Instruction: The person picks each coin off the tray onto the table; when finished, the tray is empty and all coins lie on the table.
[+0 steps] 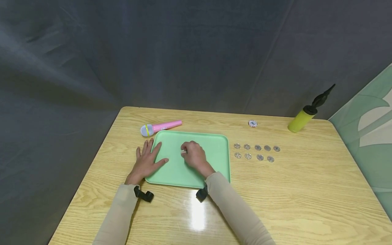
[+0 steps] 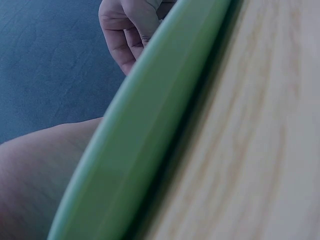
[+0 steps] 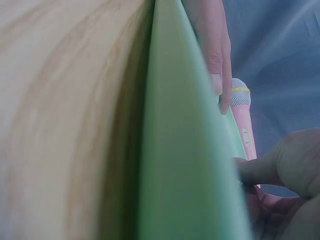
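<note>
My right hand [image 1: 195, 156] is over the middle of the mint-green tray [image 1: 171, 177], its thumb and fingers pinching a silver coin [image 1: 183, 151]. Most of that coin is hidden by the fingers. Spread wide, my left hand [image 1: 146, 162] rests across the tray's left rim, thumb over the tray floor and the other fingers over the rim and the table. In the right wrist view the tray wall [image 3: 185, 150] covers part of both hands. The left wrist view has the right hand's curled fingers [image 2: 122, 35] behind the tray wall [image 2: 145, 115].
Silver coins [image 1: 258, 147] lie in two rows right of the tray. Behind the tray are a pink toy microphone [image 1: 165, 126] and, farther right, a poker chip [image 1: 252, 123]. A yellow-green hand pump [image 1: 298, 120] with a black top stands at the back right by the dark curtain [image 1: 196, 58].
</note>
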The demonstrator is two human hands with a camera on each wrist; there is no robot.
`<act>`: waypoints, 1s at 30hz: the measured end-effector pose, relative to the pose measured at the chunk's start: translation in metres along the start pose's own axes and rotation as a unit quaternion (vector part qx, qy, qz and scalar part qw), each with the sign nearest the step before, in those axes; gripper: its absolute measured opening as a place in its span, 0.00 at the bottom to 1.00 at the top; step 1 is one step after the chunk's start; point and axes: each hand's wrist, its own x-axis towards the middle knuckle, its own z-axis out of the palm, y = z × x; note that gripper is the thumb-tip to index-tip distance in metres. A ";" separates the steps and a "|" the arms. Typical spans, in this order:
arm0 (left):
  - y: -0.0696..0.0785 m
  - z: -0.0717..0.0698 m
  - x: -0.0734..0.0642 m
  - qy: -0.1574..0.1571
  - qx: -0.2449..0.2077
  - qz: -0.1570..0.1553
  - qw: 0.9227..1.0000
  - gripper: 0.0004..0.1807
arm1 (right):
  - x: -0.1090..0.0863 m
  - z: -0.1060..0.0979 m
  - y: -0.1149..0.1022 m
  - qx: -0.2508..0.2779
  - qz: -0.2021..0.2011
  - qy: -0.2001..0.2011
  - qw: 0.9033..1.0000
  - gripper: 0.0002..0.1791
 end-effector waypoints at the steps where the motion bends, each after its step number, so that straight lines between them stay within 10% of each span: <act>1: 0.000 0.000 0.000 0.001 0.000 -0.001 1.000 0.46 | 0.000 0.000 0.000 -0.001 0.001 -0.002 1.000 0.08; 30: 0.000 -0.001 0.000 -0.009 0.001 -0.004 1.000 0.46 | -0.001 -0.006 0.003 0.040 -0.020 -0.009 0.999 0.07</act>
